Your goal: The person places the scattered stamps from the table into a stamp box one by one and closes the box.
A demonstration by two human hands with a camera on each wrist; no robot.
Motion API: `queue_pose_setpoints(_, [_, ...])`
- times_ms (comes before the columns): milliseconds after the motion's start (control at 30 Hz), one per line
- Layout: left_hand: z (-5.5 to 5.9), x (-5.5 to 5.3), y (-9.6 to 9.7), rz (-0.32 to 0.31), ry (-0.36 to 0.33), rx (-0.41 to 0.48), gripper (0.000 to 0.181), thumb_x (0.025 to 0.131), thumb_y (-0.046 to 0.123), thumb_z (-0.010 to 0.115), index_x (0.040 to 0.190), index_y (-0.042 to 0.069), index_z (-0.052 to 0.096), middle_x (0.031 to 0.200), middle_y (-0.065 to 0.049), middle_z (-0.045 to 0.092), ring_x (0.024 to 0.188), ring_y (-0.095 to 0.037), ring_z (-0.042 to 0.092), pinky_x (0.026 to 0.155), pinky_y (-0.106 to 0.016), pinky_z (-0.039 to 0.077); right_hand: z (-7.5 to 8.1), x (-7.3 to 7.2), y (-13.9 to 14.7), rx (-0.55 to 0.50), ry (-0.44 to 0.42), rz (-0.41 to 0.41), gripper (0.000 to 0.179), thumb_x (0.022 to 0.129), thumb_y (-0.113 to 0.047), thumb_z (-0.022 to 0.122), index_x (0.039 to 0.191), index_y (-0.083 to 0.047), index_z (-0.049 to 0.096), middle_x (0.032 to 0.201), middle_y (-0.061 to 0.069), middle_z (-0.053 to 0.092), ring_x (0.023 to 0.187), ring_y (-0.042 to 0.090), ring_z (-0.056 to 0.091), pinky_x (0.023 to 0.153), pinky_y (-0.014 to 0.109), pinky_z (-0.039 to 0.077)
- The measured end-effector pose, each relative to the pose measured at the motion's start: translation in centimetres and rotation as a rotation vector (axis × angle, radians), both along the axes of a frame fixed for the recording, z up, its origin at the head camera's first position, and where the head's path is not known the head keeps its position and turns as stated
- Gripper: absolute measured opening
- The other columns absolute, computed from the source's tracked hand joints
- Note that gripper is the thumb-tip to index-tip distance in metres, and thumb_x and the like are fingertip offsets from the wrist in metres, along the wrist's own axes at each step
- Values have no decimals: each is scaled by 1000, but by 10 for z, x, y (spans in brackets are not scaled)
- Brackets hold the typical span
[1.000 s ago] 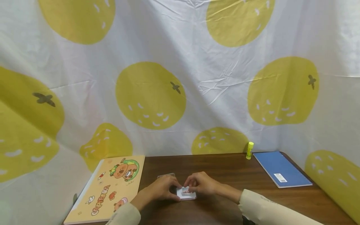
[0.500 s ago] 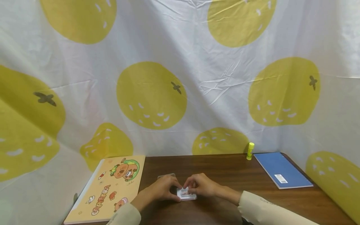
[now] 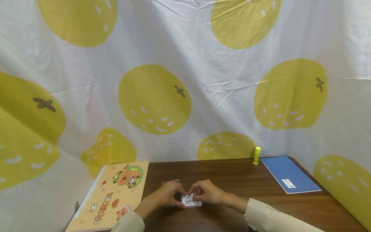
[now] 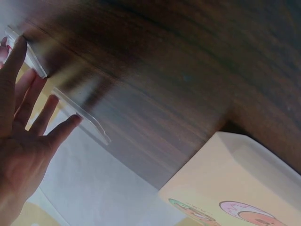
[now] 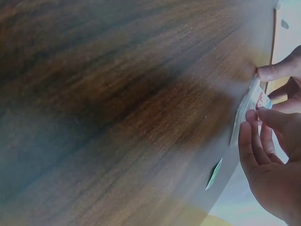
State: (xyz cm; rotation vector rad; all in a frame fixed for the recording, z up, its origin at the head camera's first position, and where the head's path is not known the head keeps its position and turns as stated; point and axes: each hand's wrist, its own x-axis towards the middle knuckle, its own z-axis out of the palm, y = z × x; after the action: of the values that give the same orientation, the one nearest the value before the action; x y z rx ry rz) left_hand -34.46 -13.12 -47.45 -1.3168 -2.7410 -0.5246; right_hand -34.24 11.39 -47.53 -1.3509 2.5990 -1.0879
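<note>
A flat white rectangular block (image 3: pixel 195 204), clear at its edge, lies on the brown table. My left hand (image 3: pixel 168 195) grips its left end, thumb at the near corner and index finger at the far side. Other left fingers touch a clear plastic piece (image 4: pixel 91 123) beside it, which looks like a thin lid. On top of the white block is a small white piece with red print (image 5: pixel 261 100). My right hand (image 3: pixel 208 192) pinches this piece between thumb and index finger. Fingers partly hide it in the head view.
To the left lies a large capybara-print book or pad (image 3: pixel 116 196). A yellow-green glue stick (image 3: pixel 256 156) stands at the back right, near a blue notebook (image 3: pixel 287 174). One small green flat thing (image 5: pixel 214 174) shows on the table. A fruit-print curtain (image 3: pixel 223 112) encloses the table.
Both hands stay at the white block. The small printed piece shifts and tilts slightly under my right fingers; the head view moves a little.
</note>
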Motion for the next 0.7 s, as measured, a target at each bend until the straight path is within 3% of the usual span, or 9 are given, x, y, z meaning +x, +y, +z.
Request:
queue_pose_setpoints(233, [0,1,0,-4,5,-1,40,77,33,93,109,12,81,96,6,73,91,-7,62,81,-18,49,0,2,-2,1,17,-17,13,90,-3,78,103,-5,77,88,0,70,79,3,64,72,20,55])
queue_pose_setpoints(700, [0,1,0,6,10,-7,41,78,34,92,111,14,81,97,8,73,93,-7,62,81,-19,49,-1,5,-6,-9,-1,-49,14,90,-1,78,102,-4,76,90,7,72,82,7,65,75,21,55])
